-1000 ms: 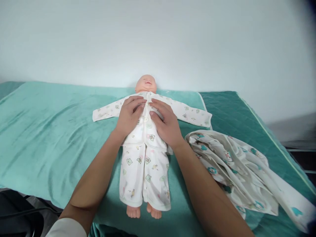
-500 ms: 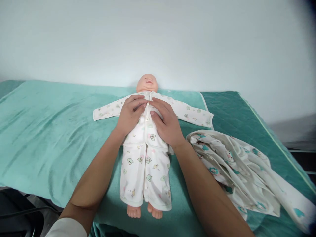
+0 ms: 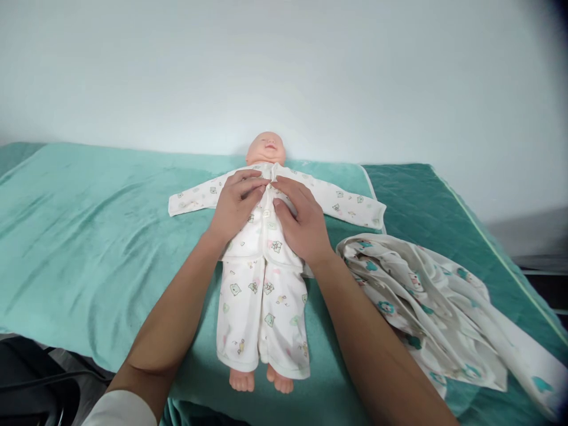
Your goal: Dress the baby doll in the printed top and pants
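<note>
A baby doll (image 3: 266, 148) lies on its back on a teal blanket (image 3: 89, 236), arms spread, bare feet toward me. It wears a white printed shirt (image 3: 341, 204) and matching trousers (image 3: 261, 319). My left hand (image 3: 235, 207) rests on the doll's chest, fingers curled toward the button line. My right hand (image 3: 302, 222) lies on the other side of the chest. The fingertips of both hands meet at the shirt's front edges near the top button, just under the collar, and pinch the fabric there.
A crumpled white cloth with teal prints (image 3: 426, 296) lies right of the doll, close to my right forearm. The blanket sits on a darker teal quilt (image 3: 412, 195), against a white wall. The near edge drops to a dark object (image 3: 26, 378) at lower left.
Both hands have crept slightly up the doll's chest toward the collar, and their fingertips have drawn together at the shirt's front. The view has shifted a little.
</note>
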{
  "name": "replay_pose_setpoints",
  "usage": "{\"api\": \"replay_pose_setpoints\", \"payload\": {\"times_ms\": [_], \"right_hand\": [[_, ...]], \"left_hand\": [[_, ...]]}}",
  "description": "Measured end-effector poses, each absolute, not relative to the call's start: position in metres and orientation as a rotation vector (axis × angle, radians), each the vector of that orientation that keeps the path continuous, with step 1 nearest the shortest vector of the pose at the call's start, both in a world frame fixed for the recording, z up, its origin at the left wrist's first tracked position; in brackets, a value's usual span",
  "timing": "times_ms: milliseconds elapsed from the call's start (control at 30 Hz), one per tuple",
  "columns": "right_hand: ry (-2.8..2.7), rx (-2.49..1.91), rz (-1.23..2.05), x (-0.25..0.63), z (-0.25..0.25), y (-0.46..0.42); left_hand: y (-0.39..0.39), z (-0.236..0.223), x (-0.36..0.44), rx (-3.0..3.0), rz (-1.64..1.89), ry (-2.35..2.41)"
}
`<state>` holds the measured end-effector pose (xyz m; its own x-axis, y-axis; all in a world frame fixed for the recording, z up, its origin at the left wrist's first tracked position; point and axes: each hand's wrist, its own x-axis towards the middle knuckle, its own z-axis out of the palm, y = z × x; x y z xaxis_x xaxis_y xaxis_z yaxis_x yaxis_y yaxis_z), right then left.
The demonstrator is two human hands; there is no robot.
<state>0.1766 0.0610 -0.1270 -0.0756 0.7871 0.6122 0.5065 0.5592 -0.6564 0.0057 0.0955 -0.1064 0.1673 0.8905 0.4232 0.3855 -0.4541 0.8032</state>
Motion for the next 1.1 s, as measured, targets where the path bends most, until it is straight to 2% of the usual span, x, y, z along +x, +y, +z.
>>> {"api": "replay_pose_setpoints", "payload": {"times_ms": [1100], "right_hand": [[-1.738,-1.085,0.304,0.176,-0.1236,0.0615]], "left_hand": [[0.0947,-0.106,0.0063,1.965,1.261,1.202]]}}
